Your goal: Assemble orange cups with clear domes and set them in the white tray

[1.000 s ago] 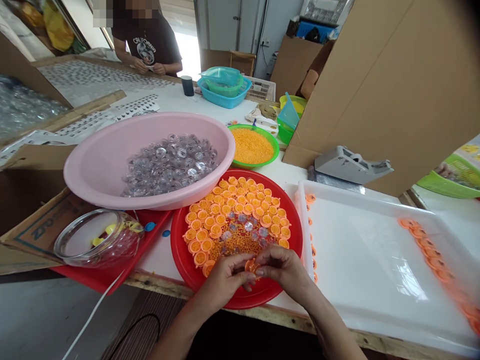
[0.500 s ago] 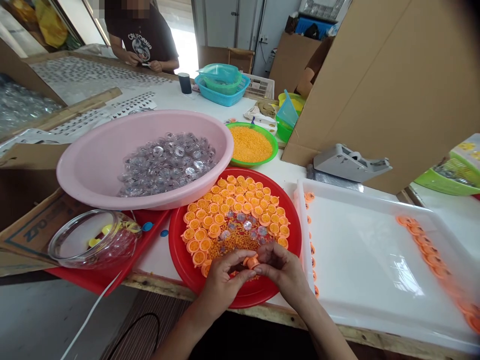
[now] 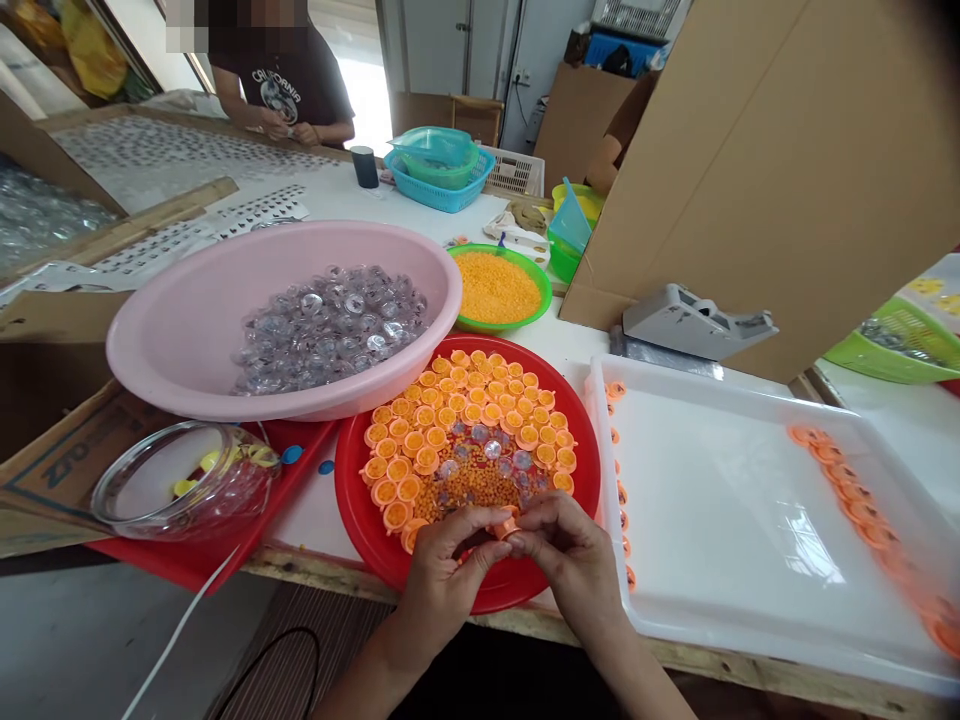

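Between the fingertips of my left hand (image 3: pixel 448 560) and my right hand (image 3: pixel 574 550), one small orange plastic cup (image 3: pixel 506 524) is pinched, tilted, over the near part of a red round tray (image 3: pixel 347 500). Both hands are closed on it, and the fingers cover part of it. Many orange cups (image 3: pixel 427 440) filled with yellow-orange beads crowd the tray's far and left sides. Loose beads (image 3: pixel 480 483) and several clear round discs (image 3: pixel 493 450) lie in the tray's middle, just beyond my fingers.
A pink basin (image 3: pixel 172 330) of clear discs stands behind left, with a green bowl (image 3: pixel 499 288) of beads beyond the tray. On the right, a white tray (image 3: pixel 712 500) carries rows of orange pieces. A tape dispenser (image 3: pixel 697 322) sits by a cardboard panel (image 3: pixel 720 180). Another person (image 3: pixel 281 90) works at the far left.
The orange cup has turned slightly between my fingertips, and both hands still hold it. The whole view has shifted a little. The far person's hands have moved slightly.
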`<act>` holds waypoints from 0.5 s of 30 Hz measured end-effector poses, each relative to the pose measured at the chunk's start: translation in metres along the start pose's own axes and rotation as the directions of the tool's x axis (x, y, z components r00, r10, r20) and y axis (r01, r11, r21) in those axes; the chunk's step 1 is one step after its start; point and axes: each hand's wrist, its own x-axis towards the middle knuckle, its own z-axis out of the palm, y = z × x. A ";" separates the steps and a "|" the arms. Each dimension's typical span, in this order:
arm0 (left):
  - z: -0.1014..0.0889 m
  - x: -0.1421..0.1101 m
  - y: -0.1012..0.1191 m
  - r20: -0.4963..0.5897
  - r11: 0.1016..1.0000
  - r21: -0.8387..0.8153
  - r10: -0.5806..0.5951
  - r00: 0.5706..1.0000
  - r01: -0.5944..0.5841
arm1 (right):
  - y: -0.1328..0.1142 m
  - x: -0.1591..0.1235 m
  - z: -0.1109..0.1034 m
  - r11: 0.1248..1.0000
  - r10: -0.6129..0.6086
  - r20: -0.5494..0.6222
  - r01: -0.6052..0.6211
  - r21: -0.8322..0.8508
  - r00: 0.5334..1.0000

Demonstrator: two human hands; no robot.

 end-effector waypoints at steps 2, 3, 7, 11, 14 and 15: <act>0.001 0.001 0.001 0.020 1.000 -0.022 -0.017 1.000 0.018 | 0.001 0.002 0.000 1.000 0.017 0.028 -0.016 -0.025 0.999; 0.002 0.001 0.001 0.010 0.998 -0.051 -0.040 0.999 0.040 | 0.001 0.004 0.000 0.998 0.009 0.040 -0.006 -0.064 0.999; 0.008 0.002 -0.003 -0.081 0.967 -0.193 -0.183 0.980 0.165 | -0.006 0.009 -0.001 0.973 -0.061 0.031 0.067 -0.221 0.998; 0.009 0.006 -0.006 -0.111 0.972 -0.159 -0.191 0.975 0.172 | -0.015 0.006 0.004 0.954 -0.087 0.028 0.091 -0.284 0.996; 0.013 0.013 -0.005 -0.113 0.988 -0.089 -0.136 0.984 0.126 | -0.015 0.004 0.006 0.946 -0.074 -0.036 0.059 -0.320 0.997; 0.014 0.017 -0.004 -0.088 0.992 -0.059 -0.120 0.989 0.115 | -0.014 0.006 0.002 0.946 -0.073 -0.040 0.056 -0.319 0.997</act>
